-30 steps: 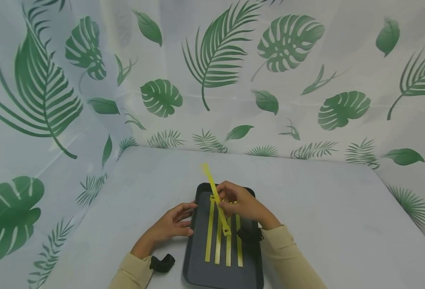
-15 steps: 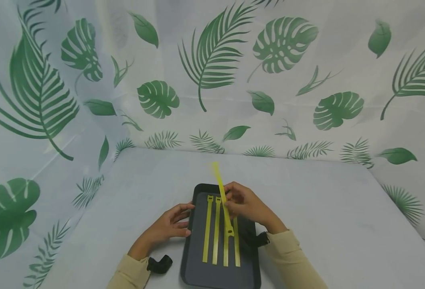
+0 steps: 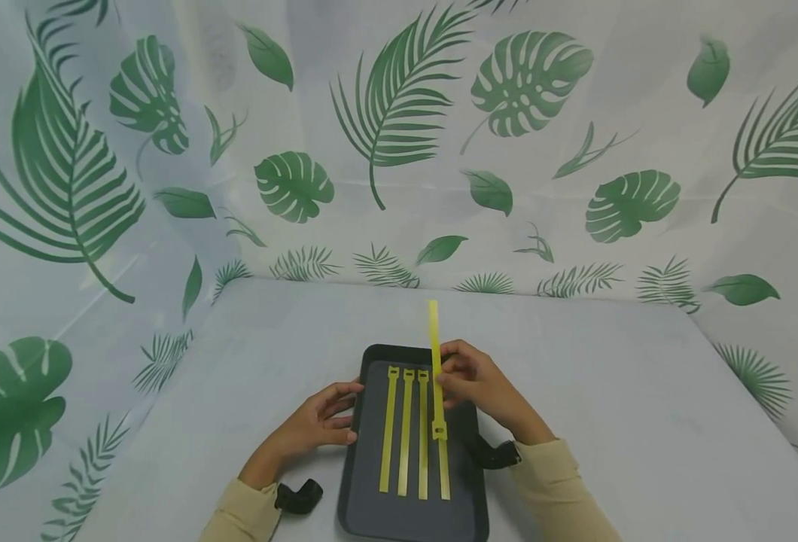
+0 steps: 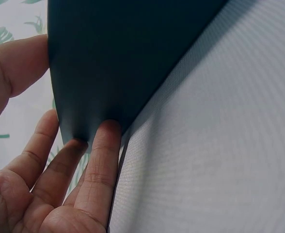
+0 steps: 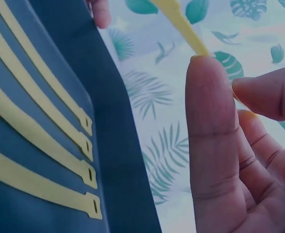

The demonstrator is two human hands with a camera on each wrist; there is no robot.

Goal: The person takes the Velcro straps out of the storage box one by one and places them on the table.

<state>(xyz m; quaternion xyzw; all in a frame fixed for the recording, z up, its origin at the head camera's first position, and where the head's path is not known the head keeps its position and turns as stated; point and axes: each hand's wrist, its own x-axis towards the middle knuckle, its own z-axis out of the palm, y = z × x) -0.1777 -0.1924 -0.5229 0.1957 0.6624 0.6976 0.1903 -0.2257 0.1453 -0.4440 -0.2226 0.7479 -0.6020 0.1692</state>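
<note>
My right hand [image 3: 483, 388] pinches a yellow slotted strap tie [image 3: 435, 339] between thumb and fingertips, above the right part of a dark grey tray [image 3: 412, 521]. The slotted head of that held strap points toward me, and its plain tail points away. Several matching straps [image 3: 404, 436] lie side by side in the tray, their slotted heads [image 5: 89, 175] at the far end. The rightmost one is partly covered by the held strap in the head view. My left hand [image 3: 314, 421] touches the tray's left outer wall [image 4: 108, 58] with its fingertips, the fingers fairly straight.
The tray stands on a white table [image 3: 609, 399]. Behind and to the sides hangs a white curtain [image 3: 433, 218] printed with green leaves. A black wrist device [image 3: 299, 497] sits by the left cuff, another [image 3: 497, 454] by the right.
My right hand has moved to the right with the held strap, which has turned from slanted to nearly upright in the head view. The left hand stays at the tray's wall.
</note>
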